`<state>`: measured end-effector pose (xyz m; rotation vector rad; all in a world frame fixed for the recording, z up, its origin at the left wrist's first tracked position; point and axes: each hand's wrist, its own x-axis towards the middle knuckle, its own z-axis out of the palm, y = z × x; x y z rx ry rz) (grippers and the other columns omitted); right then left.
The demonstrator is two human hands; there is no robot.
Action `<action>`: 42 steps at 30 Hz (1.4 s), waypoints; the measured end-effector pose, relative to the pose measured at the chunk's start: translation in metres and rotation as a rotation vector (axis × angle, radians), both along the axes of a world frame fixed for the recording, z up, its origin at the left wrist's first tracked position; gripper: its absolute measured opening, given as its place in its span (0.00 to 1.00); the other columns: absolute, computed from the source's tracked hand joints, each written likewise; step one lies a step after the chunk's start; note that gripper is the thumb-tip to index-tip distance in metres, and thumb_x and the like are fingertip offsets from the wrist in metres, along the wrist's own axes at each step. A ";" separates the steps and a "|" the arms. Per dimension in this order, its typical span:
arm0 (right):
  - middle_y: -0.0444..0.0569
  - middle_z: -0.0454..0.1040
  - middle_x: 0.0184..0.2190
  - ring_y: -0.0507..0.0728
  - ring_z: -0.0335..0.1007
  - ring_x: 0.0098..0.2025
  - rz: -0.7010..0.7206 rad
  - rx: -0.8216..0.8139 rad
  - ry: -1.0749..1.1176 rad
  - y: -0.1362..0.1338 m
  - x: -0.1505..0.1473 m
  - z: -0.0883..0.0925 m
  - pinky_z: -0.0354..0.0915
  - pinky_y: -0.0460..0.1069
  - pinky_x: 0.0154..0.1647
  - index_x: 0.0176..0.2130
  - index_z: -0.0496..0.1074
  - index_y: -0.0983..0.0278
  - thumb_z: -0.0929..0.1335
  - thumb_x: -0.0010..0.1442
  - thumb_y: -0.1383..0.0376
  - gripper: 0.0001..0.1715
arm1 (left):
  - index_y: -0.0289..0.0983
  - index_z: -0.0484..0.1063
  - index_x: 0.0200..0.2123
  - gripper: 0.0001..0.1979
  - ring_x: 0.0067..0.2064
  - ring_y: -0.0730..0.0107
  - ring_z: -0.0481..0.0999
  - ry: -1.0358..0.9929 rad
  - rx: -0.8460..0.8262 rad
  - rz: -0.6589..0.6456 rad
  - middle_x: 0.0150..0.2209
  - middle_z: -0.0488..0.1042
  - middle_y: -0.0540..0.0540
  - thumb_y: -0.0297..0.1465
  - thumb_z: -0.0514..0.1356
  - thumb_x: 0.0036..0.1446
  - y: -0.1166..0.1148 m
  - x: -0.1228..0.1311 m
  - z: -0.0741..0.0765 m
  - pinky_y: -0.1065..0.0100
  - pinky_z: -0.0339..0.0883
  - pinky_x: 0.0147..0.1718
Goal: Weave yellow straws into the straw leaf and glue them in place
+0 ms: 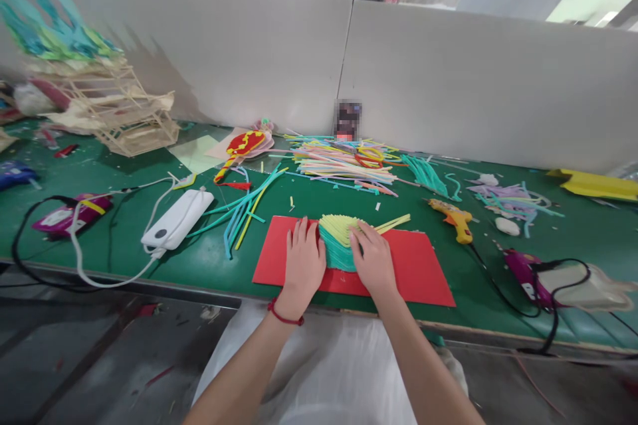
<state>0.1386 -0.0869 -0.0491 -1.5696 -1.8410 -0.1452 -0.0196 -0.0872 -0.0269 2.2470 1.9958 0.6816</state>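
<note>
A red card (pixel 419 269) lies at the table's front edge. On its middle, rows of teal pipe cleaners (pixel 335 254) form a V-shaped panel, with yellow pipe cleaners (pixel 335 226) packed above them. My left hand (pixel 305 259) rests flat on the card, its fingers stretched along the panel's left side. With bent fingers, my right hand (pixel 373 255) grips at the right edge of the yellow rows; its fingertips partly hide the spot. Loose ends of yellow pipe cleaner (pixel 396 223) stick out to the right beyond that hand.
A white power bank (pixel 177 219) with cables and loose pipe cleaners (pixel 249 206) lie left. A larger pipe cleaner pile (pixel 339 163) sits at the back. To the right are a yellow glue gun (pixel 453 218) and a purple glue gun (pixel 531 279). A stick frame (pixel 129 106) stands far left.
</note>
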 end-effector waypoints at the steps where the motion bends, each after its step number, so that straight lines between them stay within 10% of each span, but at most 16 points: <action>1: 0.58 0.74 0.52 0.64 0.68 0.55 -0.002 -0.001 -0.001 0.000 0.000 0.000 0.65 0.60 0.52 0.47 0.76 0.65 0.57 0.68 0.61 0.23 | 0.31 0.67 0.56 0.19 0.64 0.53 0.60 -0.004 0.000 0.003 0.62 0.63 0.35 0.26 0.49 0.63 0.000 -0.001 0.000 0.50 0.56 0.61; 22: 0.54 0.76 0.49 0.62 0.70 0.53 0.008 0.015 0.023 0.001 -0.001 -0.001 0.63 0.59 0.54 0.44 0.77 0.62 0.60 0.64 0.65 0.18 | 0.32 0.44 0.67 0.31 0.68 0.51 0.49 0.005 -0.052 -0.268 0.66 0.56 0.38 0.31 0.48 0.64 -0.003 0.001 0.004 0.44 0.49 0.62; 42: 0.53 0.77 0.49 0.61 0.70 0.52 -0.010 0.020 0.004 0.001 -0.001 -0.001 0.64 0.57 0.51 0.43 0.77 0.62 0.61 0.63 0.66 0.17 | 0.34 0.53 0.65 0.27 0.68 0.52 0.48 0.159 -0.017 -0.247 0.65 0.59 0.43 0.37 0.47 0.66 -0.004 0.005 0.003 0.44 0.47 0.63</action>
